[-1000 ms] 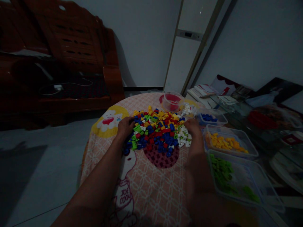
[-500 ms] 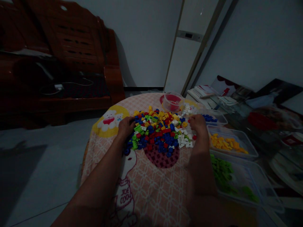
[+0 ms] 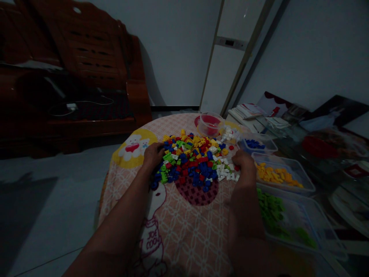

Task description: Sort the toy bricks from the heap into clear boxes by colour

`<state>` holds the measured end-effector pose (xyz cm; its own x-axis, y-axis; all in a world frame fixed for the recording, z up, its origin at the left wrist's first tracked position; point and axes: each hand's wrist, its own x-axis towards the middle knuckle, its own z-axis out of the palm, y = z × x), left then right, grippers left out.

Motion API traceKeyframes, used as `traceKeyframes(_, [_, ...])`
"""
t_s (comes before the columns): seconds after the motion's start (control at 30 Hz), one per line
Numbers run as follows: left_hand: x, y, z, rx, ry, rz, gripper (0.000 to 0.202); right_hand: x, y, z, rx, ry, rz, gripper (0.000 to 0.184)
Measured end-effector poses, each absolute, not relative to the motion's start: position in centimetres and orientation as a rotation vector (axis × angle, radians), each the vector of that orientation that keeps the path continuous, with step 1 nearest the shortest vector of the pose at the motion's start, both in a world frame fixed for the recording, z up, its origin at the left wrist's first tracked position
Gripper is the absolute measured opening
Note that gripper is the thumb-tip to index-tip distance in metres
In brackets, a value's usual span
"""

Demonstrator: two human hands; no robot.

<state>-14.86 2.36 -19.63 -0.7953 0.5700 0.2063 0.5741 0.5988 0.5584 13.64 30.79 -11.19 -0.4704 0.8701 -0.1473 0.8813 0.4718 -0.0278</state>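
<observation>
A mixed heap of plastic building bricks point(image 3: 198, 156) in red, blue, yellow, green and white lies on a pink patterned tablecloth point(image 3: 196, 234). My left hand point(image 3: 154, 154) rests at the heap's left edge, its fingers curled in against the bricks; whatever they hold is hidden. On the right side, my right hand point(image 3: 243, 161) is closed, with its fingertips by the white bricks point(image 3: 225, 169) and just above a red brick point(image 3: 236, 168). What it grips, if anything, does not show. Another red brick point(image 3: 231, 147) lies by itself beyond this hand.
Clear tubs of blue bricks point(image 3: 255, 144), yellow bricks point(image 3: 273, 175) and green bricks point(image 3: 271, 207) line the right side. A round clear tub point(image 3: 211, 125) stands at the back beside a small group of white bricks point(image 3: 229, 134). A wooden bench point(image 3: 95, 77) is behind at left.
My right hand has moved a little toward me and right, away from the red brick, which stays on the cloth. My left hand has not visibly moved.
</observation>
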Motion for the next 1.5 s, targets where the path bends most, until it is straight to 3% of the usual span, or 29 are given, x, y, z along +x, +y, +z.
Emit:
traceKeyframes(0.33, [-15.2,2.3,-20.0,-1.012,-2.771,-1.004,0.044,11.9,28.8,-9.7,1.307,2.605,-0.495,0.025])
traceKeyframes(0.53, [-15.2,2.4,-20.0,-1.006,-2.768,-1.033,0.045,11.7,27.5,-9.1,1.381,2.643,-1.229,0.028])
traceKeyframes(0.67, [-15.0,2.4,-19.7,-1.012,-2.808,-1.012,0.047,11.3,26.6,-8.4,1.292,2.648,-1.532,0.029])
traceKeyframes(1.13, [-15.2,2.4,-20.1,-1.0,-2.773,-1.001,0.044,10.5,25.8,-9.0,1.185,2.605,-1.028,0.038])
traceKeyframes(1.5, [-15.1,2.4,-19.9,-1.01,-2.786,-0.968,0.043,11.0,27.6,-9.7,1.39,2.669,-1.391,0.037])
